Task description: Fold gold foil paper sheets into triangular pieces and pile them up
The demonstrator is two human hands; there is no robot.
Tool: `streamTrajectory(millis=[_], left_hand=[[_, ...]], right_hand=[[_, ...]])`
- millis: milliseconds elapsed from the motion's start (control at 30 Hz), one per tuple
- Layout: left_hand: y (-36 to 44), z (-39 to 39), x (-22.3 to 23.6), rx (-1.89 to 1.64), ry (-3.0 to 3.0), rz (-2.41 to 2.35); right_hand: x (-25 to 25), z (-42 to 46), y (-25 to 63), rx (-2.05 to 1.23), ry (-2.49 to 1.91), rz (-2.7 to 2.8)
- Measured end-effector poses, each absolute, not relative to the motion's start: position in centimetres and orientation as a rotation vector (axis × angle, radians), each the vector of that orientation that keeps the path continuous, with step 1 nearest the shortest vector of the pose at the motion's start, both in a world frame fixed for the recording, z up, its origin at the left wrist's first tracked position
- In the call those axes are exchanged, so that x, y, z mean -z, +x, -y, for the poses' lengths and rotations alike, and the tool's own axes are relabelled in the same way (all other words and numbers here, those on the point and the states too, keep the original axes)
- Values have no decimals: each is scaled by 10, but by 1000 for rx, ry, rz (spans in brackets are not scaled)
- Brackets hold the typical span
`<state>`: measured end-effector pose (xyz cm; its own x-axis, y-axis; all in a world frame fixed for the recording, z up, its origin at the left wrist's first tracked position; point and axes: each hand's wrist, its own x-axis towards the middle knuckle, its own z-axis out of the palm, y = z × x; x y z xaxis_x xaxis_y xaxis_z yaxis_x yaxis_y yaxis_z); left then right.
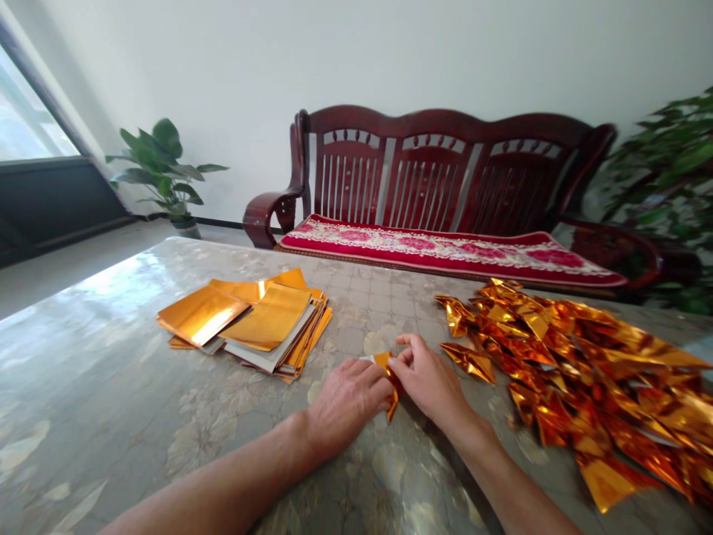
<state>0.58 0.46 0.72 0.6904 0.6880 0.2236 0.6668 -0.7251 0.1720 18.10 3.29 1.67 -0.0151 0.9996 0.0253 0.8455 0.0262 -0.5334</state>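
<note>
Between my two hands, near the middle of the table, is a partly folded sheet of gold foil paper [393, 401]. My left hand [350, 401] lies over its left side with the fingers curled onto it. On the other side, my right hand [426, 375] pinches its upper edge between thumb and fingers. Much of the sheet is hidden under the fingers. A loose stack of flat gold foil sheets [270, 319], some showing a pale back, lies to the left. To the right spreads a heap of folded gold foil pieces [562, 357].
The patterned, glossy tabletop [128, 394] carries all of this. Beyond its far edge stands a dark red wooden bench [423, 178] with a red floral seat cover [445, 247]. Potted plants stand at the left [161, 163] and right [668, 171].
</note>
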Motion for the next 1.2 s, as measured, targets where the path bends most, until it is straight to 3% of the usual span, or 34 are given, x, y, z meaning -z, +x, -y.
streamTrajectory(millis=[367,733,1200], left_hand=[[6,1,-2,-480,2934,-1088],[3,5,-5,-470,2978,-1014],[4,10,-9,-372,2864,-1418]], right_hand=[[-17,-30,176,-264,-1775,2117],[-29,-28,174,-544,-1944,2021],[-6,-13,171,-179,-1586,2102]])
